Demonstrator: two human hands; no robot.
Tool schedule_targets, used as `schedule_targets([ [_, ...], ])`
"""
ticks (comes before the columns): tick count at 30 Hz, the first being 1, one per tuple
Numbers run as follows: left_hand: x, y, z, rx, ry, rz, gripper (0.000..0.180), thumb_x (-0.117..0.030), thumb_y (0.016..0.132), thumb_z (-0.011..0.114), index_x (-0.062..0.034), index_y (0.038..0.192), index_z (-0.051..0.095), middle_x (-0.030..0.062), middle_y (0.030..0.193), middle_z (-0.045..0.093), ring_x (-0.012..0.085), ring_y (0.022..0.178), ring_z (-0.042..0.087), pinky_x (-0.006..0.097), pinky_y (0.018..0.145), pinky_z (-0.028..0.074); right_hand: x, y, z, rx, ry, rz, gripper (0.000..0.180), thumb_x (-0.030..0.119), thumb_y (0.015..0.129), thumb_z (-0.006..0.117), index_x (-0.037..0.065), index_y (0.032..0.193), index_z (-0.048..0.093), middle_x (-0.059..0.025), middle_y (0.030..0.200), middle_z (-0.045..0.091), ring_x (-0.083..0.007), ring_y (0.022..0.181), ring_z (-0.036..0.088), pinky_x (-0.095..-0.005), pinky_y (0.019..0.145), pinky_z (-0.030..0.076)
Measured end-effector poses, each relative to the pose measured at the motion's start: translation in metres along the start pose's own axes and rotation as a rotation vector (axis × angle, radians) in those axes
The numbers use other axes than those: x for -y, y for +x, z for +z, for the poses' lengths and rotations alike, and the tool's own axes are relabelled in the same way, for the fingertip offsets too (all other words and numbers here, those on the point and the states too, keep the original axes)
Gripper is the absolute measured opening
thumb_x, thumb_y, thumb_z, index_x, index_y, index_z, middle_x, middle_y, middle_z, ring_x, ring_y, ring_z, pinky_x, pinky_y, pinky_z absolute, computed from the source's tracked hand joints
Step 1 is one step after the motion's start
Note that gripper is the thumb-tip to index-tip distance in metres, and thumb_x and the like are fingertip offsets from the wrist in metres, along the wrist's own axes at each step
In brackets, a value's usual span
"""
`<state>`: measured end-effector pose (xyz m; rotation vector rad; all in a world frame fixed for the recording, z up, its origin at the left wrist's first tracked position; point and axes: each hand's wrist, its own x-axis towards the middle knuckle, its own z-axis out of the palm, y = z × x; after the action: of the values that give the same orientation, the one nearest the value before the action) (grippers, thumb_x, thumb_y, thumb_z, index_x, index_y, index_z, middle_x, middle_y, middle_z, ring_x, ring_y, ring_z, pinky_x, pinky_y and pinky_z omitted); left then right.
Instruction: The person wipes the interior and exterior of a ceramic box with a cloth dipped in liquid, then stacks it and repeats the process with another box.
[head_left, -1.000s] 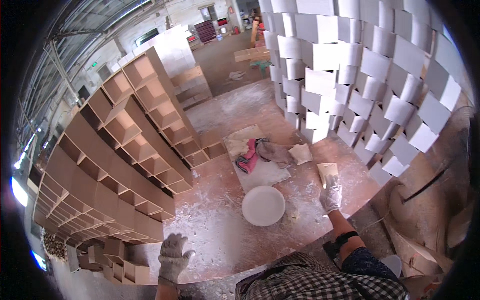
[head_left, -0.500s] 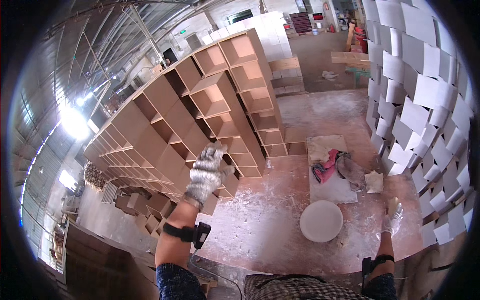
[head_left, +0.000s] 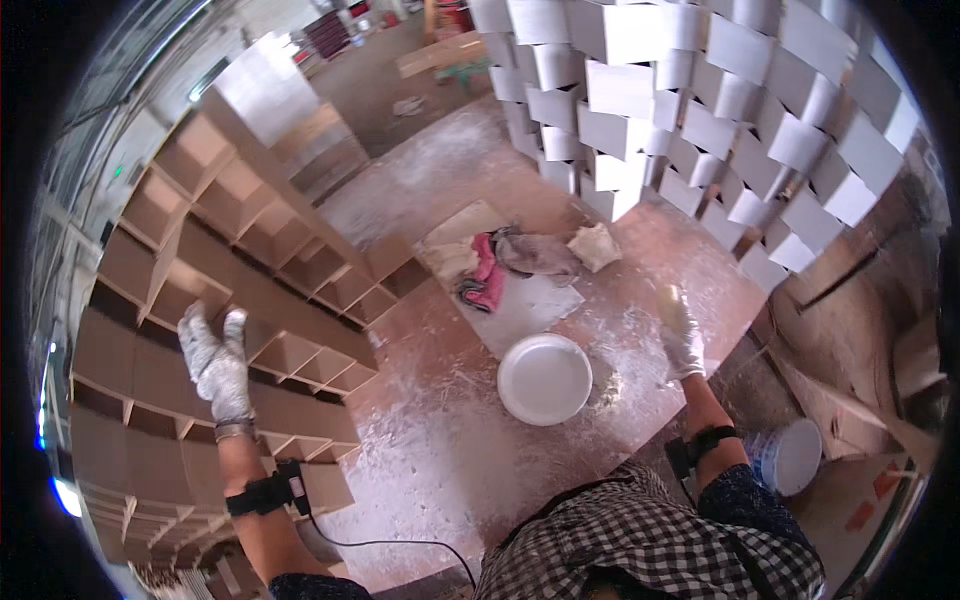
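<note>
My left hand, in a whitish knit glove, is raised at the stacked brown open-fronted boxes. Its thumb and fingers are apart with nothing between them; whether it touches a box I cannot tell. My right hand, in a pale glove with yellowish fingertips, hovers over the powder-smeared reddish tabletop. Its fingers stretch forward, somewhat blurred, and I see nothing held. Between my hands stands a round white tub. Beyond it a pale board bears pink and grey cloths, with a cream rag beside them.
A tall stack of folded white panels rises along the far right edge of the table. The brown boxes wall off the left side. A white bucket stands low beside my right arm. A thin black cable trails from my left wrist strap.
My view has swung to the right, so the boxes now lie further left and the white stack nearer the middle. My left hand's thumb and fingers show more clearly apart.
</note>
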<state>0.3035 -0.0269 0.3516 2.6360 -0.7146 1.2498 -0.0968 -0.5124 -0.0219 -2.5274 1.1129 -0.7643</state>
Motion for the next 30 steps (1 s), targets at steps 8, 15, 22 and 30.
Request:
schedule_targets([
  [8, -0.002, 0.016, 0.025, 0.015, -0.061, -0.105, 0.066, -0.054, 0.086, 0.059, -0.0003, 0.124, 0.053, 0.024, 0.126, 0.054, 0.0384, 0.121, 0.048, 0.044, 0.101, 0.039, 0.057, -0.018, -0.002, -0.003, 0.416, -0.014, 0.064, -0.001, 0.083, 0.049, 0.006, 0.144, 0.032, -0.0091, 0.14, 0.047, -0.0206, 0.13, 0.041, -0.0307, 0.111, 0.03],
  [15, -0.023, 0.045, 0.023, 0.354, -0.261, -0.242, 0.055, -0.05, 0.091, 0.057, -0.0007, 0.115, 0.063, 0.0182, 0.106, 0.065, 0.0344, 0.091, 0.059, 0.037, 0.083, 0.045, 0.105, 0.017, 0.003, 0.29, -0.207, -0.015, 0.068, 0.035, 0.09, 0.052, 0.016, 0.148, 0.023, -0.0113, 0.153, 0.024, -0.0345, 0.141, 0.022, -0.0517, 0.113, 0.021],
  [22, 0.028, 0.071, 0.088, 0.42, 0.614, 0.349, 0.033, -0.016, 0.097, 0.048, -0.0085, 0.129, 0.054, 0.0136, 0.097, 0.065, 0.0285, 0.084, 0.063, 0.038, 0.081, 0.049, 0.074, -0.038, -0.009, 0.334, -0.04, -0.149, 0.06, 0.038, 0.089, 0.054, 0.017, 0.142, 0.035, -0.0086, 0.148, 0.034, -0.0299, 0.14, 0.027, -0.0537, 0.112, 0.021],
  [30, -0.044, 0.043, -0.004, 0.031, -0.384, -0.394, 0.048, -0.041, 0.088, 0.066, 0.0045, 0.104, 0.066, 0.0147, 0.098, 0.069, 0.0218, 0.085, 0.061, 0.035, 0.082, 0.047, 0.125, -0.107, -0.041, 0.587, -0.196, -0.487, 0.048, 0.032, 0.089, 0.054, 0.014, 0.133, 0.044, -0.0099, 0.141, 0.043, -0.0278, 0.134, 0.036, -0.0514, 0.111, 0.027],
])
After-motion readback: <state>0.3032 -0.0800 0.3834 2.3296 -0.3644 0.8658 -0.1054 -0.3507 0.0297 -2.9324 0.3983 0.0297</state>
